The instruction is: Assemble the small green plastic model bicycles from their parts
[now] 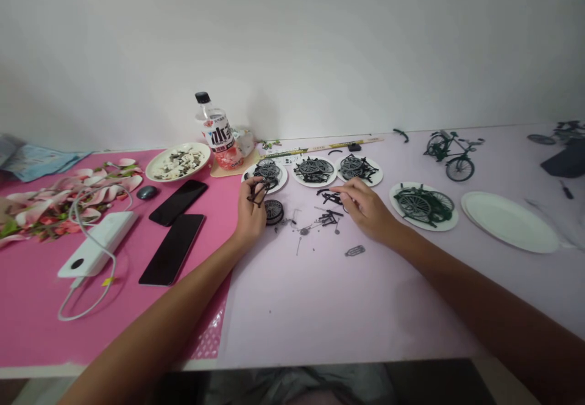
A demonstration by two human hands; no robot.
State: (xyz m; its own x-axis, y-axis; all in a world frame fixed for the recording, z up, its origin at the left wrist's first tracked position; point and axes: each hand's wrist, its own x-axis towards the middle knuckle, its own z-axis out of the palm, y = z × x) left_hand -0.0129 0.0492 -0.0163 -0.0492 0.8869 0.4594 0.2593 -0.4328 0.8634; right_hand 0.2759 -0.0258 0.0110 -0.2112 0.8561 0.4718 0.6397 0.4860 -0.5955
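My left hand (251, 213) is closed around a dark model-bicycle frame piece (259, 190), raised just in front of the leftmost plate of parts. Beside that hand, small black spoked wheels (274, 211) lie stacked on the table. My right hand (363, 207) is closed, thumb and fingertips together over a cluster of thin black parts (329, 197). Whether a part is pinched between those fingertips is too small to tell. Between the hands are more loose black parts (328, 217), and a slotted flat piece (355, 251) lies nearer to me.
Three small plates of black bicycle parts (313, 170) line the back. To the right stand a plate of green parts (423, 206), blank white plates (509, 222) and an assembled model bicycle (452, 152). Leftward are a bottle (219, 134), phones (171, 250) and a cabled power bank (97, 245).
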